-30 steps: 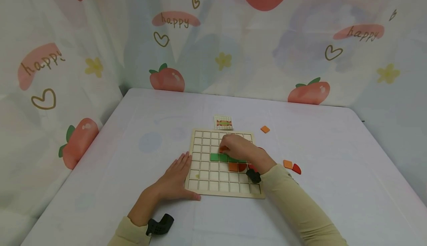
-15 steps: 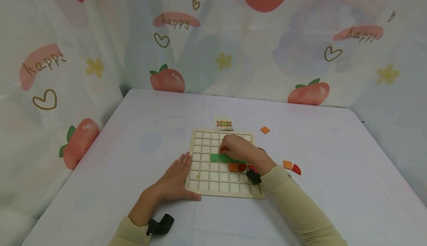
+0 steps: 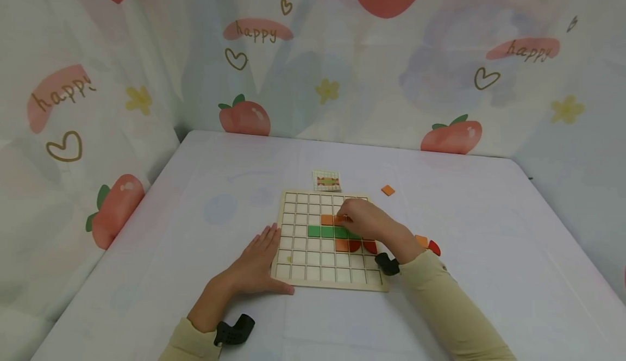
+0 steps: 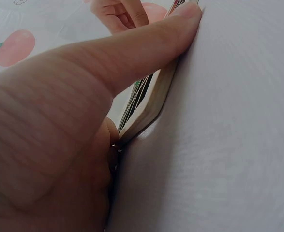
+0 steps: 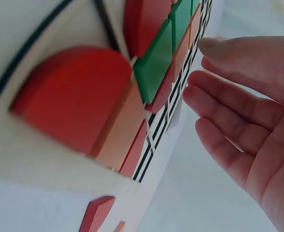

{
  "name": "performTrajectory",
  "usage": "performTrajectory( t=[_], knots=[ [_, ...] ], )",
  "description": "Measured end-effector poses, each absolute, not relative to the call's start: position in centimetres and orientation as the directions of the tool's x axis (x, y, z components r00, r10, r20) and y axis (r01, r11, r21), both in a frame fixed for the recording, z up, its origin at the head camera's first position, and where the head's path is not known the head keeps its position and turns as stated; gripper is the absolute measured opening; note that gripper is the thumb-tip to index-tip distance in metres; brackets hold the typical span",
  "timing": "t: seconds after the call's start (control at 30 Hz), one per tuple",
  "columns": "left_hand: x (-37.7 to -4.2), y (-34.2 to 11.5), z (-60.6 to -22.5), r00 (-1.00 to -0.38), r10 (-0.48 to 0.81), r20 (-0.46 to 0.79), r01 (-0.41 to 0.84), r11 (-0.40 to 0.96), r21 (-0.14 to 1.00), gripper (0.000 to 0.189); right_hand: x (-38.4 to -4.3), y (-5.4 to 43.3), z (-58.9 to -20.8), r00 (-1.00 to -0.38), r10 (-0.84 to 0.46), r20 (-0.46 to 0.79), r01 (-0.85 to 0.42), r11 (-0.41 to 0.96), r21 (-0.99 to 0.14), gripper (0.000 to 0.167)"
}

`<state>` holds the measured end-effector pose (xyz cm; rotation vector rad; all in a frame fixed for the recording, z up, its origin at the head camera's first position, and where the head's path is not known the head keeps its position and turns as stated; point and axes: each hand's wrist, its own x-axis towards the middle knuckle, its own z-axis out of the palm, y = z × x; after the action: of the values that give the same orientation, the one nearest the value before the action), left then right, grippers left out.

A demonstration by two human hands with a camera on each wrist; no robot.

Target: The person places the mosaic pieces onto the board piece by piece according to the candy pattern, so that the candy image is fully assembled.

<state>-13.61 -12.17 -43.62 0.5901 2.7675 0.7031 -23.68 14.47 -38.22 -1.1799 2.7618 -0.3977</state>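
A wooden grid board (image 3: 313,273) lies on the table. My left hand (image 3: 256,260) rests at its left side, fingers straight, thumb along the near edge; the thumb (image 4: 142,53) also shows in the left wrist view. My right hand (image 3: 364,221) is over the board, fingertips by an orange square tile (image 3: 327,220) and another partly covered beside it. In the right wrist view the fingers (image 5: 219,101) are loosely bent and nothing shows between them. A row of green tiles (image 3: 327,231) lies below, then an orange tile (image 3: 342,246) and red quarter-round tiles (image 3: 370,247).
A small pattern card (image 3: 326,180) lies beyond the board's far edge. Off to the right are a loose orange tile (image 3: 388,190), another orange tile (image 3: 421,240) and a red quarter-round tile (image 3: 434,248). A printed curtain (image 3: 367,78) stands behind the table.
My right hand has shifted right over the board, uncovering an orange tile above the green row and more of the red tile on the right. The left hand has stayed still.
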Motion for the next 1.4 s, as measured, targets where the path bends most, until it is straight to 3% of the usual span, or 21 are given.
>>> performTrajectory(
  t=[0.63,1.17,1.4],
  knots=[
    [-13.6,-12.2,-43.7,-0.897,0.427,-0.116,0.322,0.809,0.492,0.125,-23.0,16.7,-37.9,-0.797,-0.593,-0.112,-0.539,0.783,-0.311,0.018],
    [-13.7,-12.1,-43.7,-0.895,0.431,-0.115,0.327,0.809,0.489,0.125,-22.2,19.4,-37.9,-0.844,-0.527,-0.099,-0.464,0.810,-0.359,0.015],
    [-13.7,-12.1,-43.8,-0.898,0.425,-0.118,0.322,0.814,0.484,0.125,-21.9,20.7,-38.1,-0.843,-0.536,-0.041,-0.494,0.802,-0.337,0.020]
  ],
)
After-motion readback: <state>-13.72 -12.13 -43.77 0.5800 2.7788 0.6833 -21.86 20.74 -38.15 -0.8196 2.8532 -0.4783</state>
